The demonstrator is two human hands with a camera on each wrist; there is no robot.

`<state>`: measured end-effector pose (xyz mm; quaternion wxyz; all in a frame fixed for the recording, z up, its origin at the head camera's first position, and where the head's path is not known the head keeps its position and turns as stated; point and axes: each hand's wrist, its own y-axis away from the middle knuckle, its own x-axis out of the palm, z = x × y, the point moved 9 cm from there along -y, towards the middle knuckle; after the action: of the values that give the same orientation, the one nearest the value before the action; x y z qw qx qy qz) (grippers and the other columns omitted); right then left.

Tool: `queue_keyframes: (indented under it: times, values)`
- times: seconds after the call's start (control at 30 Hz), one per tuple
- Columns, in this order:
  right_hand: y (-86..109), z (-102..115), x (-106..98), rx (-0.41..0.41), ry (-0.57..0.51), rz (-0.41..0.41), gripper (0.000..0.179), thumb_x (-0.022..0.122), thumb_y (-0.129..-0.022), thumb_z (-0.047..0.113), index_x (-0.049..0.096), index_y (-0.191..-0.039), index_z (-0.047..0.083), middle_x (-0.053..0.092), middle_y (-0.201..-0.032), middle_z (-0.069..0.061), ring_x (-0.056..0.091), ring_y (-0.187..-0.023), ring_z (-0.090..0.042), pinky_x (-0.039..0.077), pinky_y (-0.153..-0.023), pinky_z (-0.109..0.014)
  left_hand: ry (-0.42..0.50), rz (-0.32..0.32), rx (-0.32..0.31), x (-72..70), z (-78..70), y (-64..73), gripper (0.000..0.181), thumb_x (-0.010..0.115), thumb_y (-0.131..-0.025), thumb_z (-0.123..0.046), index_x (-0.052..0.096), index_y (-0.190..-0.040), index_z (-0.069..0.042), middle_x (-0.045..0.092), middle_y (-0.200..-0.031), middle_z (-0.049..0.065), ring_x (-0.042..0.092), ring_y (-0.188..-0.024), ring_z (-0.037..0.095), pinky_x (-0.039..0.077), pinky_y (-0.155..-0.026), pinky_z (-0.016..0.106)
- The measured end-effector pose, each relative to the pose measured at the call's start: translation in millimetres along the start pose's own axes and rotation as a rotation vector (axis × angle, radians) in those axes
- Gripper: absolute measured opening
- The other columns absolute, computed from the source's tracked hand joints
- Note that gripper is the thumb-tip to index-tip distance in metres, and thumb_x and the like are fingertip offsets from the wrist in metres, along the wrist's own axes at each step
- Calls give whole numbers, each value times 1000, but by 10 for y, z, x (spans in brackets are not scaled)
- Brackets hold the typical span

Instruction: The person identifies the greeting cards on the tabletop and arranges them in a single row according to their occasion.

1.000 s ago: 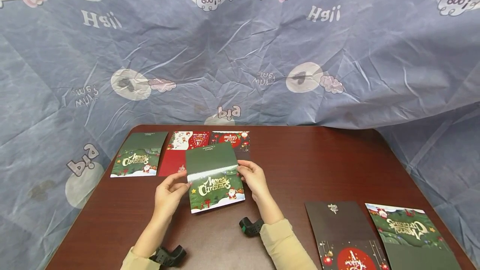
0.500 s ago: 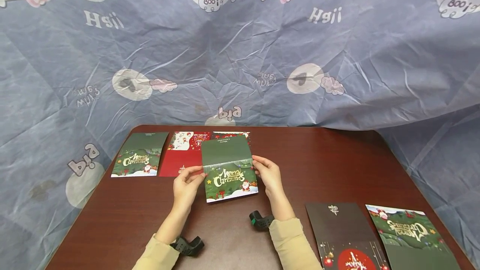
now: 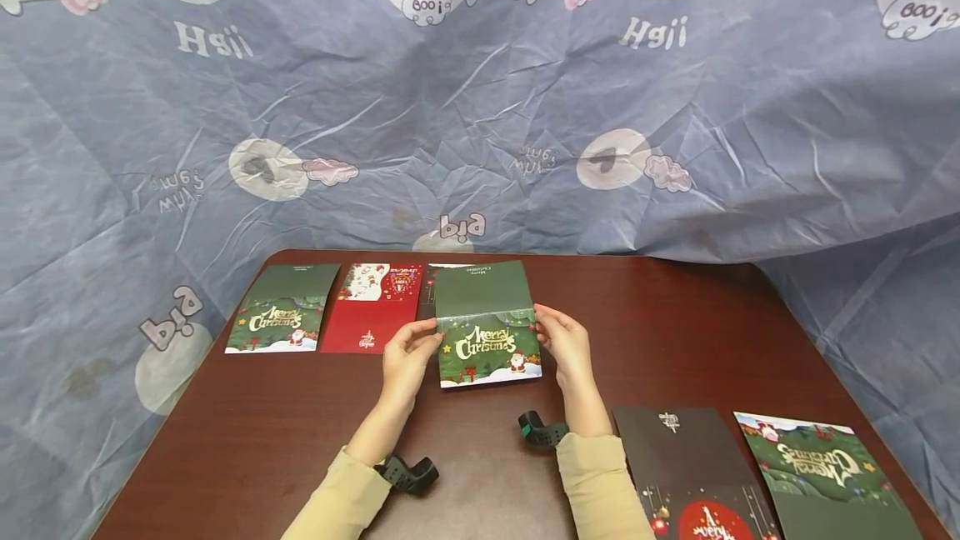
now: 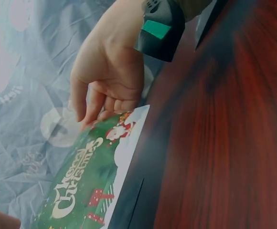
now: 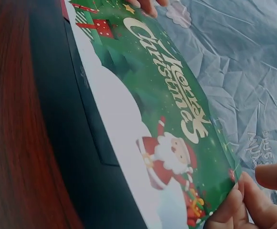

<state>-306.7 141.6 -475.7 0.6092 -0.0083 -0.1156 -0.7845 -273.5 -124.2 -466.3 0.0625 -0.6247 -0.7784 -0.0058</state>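
Note:
An unfolded green Christmas card with gold "Merry Christmas" lettering is held up off the table, a crease across its middle. My left hand pinches its left edge near the crease. On the opposite edge, my right hand grips it between thumb and fingers. The left wrist view looks across the card to the right hand, with only a bit of the left hand at the lower left. Santa and snow on the card fill the right wrist view, right fingers at its corner.
Behind the held card lies another card, mostly hidden. To its left are a red card and a green card. At front right lie a dark card and a green card. Patterned cloth hangs behind the table.
Both hands have carried the green card right and slightly away from the body. It has uncovered the red card and now covers more of the dark one behind.

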Motion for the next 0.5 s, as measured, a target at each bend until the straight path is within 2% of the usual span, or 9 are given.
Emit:
queue_keyframes:
  times: [0.23,0.33,0.43,0.5]
  values:
    - [-47,0,-44,16,23,28,31,57,-91,8,61,-117,-8,61,-78,2,55,-71,-7,48,-62,-18,11,-2,-8,99,26,-85,25,62,-85,2,63,-109,7,64,-102,23,63,-86,18,50,-71,23]
    - [-73,-10,-91,29,40,23,31,57,-92,10,61,-118,-7,61,-82,2,55,-75,-8,48,-65,-19,-1,22,-29,163,-33,-70,27,60,-86,2,61,-112,9,63,-104,26,63,-90,23,50,-75,29]
    - [-83,-13,-149,44,60,19,33,57,-93,13,60,-121,-4,61,-88,1,56,-80,-9,49,-67,-19,-11,41,-47,228,-5,-80,27,60,-87,0,62,-112,7,64,-106,24,63,-90,20,50,-80,38]
    - [-96,-13,-181,51,65,17,34,56,-93,14,60,-122,-3,62,-92,1,56,-83,-10,49,-69,-19,-26,52,-46,269,10,-89,27,60,-87,-2,62,-113,6,64,-107,22,62,-89,16,50,-81,40]
